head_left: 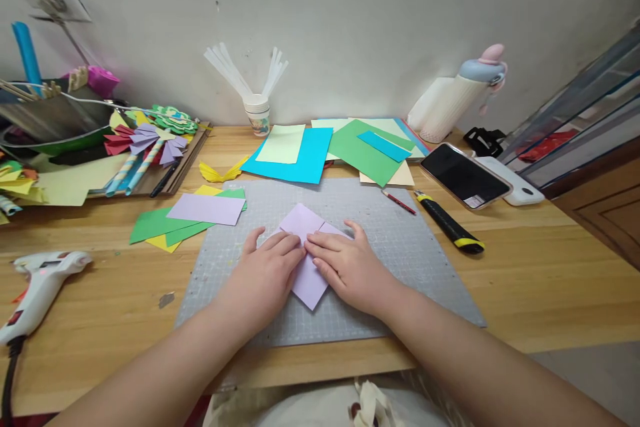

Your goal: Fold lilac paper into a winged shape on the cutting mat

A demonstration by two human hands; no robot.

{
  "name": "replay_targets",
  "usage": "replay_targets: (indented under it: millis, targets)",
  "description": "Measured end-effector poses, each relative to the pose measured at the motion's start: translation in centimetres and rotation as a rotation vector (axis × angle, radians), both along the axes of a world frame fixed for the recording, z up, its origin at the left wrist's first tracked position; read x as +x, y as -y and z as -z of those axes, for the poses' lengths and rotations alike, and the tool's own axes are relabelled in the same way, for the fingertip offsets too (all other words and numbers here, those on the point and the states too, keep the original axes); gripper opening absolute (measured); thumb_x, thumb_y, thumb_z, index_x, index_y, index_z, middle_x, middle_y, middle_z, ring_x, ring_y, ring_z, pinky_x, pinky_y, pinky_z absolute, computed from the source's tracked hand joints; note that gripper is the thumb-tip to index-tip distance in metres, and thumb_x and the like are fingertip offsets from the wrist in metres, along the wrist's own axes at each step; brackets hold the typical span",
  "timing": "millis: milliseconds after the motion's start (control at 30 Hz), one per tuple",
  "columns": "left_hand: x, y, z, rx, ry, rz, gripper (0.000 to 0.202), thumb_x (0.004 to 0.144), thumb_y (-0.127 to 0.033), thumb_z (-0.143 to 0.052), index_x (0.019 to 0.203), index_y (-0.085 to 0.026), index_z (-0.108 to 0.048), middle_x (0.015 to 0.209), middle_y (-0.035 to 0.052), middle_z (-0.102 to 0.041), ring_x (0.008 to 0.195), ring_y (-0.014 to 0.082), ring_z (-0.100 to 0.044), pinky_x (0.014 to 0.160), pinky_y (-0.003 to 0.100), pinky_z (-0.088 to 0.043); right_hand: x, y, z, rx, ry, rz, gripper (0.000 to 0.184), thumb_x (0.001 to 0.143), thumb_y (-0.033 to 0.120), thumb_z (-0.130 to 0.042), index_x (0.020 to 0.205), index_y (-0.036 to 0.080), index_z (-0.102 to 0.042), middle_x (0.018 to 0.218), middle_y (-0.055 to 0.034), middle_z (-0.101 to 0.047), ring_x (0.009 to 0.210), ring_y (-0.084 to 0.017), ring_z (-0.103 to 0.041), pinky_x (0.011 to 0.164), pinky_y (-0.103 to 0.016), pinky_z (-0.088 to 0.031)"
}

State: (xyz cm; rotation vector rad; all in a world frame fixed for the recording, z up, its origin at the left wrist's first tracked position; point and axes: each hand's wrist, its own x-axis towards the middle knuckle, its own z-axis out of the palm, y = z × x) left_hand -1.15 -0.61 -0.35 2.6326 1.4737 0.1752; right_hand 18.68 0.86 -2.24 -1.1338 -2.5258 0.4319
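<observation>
A folded piece of lilac paper [305, 260] lies on the grey cutting mat [400, 247] in front of me. My left hand [267, 273] lies flat on its left part, fingers stretched toward the middle fold. My right hand [345, 267] presses flat on its right part, fingertips meeting the left hand's at the centre crease. Both hands hide much of the sheet; its upper corner and lower tip show.
Loose coloured sheets [190, 217] lie left of the mat; blue and green sheets [350, 147] behind it. A glue gun [37, 283] sits at the left edge. A red pencil [399, 201], yellow-black utility knife [450, 223] and phone [465, 175] lie to the right. A cup of sticks [257, 110] stands by the wall.
</observation>
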Motion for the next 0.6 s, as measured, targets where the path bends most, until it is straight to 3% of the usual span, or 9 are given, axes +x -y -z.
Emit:
replay_targets:
  millis: [200,367,600]
  targets:
    - [-0.6,0.3,-0.1,0.015,-0.031,0.021,0.042,0.086,-0.001,-0.040,0.112,-0.025,-0.063,0.125,0.0029,-0.065,0.126,0.0234,-0.051,0.112,0.056,-0.021,0.0,0.0,-0.1,-0.019,0.026,-0.001,0.034,0.101,0.026,-0.038,0.128,0.023,-0.059,0.137,-0.0073,-0.059,0.124,-0.023,-0.054,0.111,-0.065,-0.008]
    - [-0.9,0.6,-0.4,0.060,-0.076,0.010,0.049,0.081,0.001,-0.040,0.113,-0.026,-0.065,0.123,0.0085,-0.061,0.121,0.0276,-0.053,0.109,0.057,-0.026,-0.1,-0.1,0.0,-0.022,0.038,0.002,0.034,0.101,0.026,-0.039,0.128,0.023,-0.059,0.137,-0.0072,-0.059,0.125,-0.023,-0.053,0.111,-0.065,-0.007]
    - [-2.2,2.5,-0.4,0.083,-0.070,-0.018,0.053,0.075,0.005,-0.039,0.103,-0.030,-0.068,0.111,0.0052,-0.062,0.112,0.0250,-0.055,0.106,0.054,-0.030,0.1,-0.2,0.2,-0.026,0.052,0.000,0.034,0.101,0.027,-0.039,0.129,0.025,-0.058,0.138,-0.0061,-0.058,0.126,-0.023,-0.052,0.111,-0.065,-0.008]
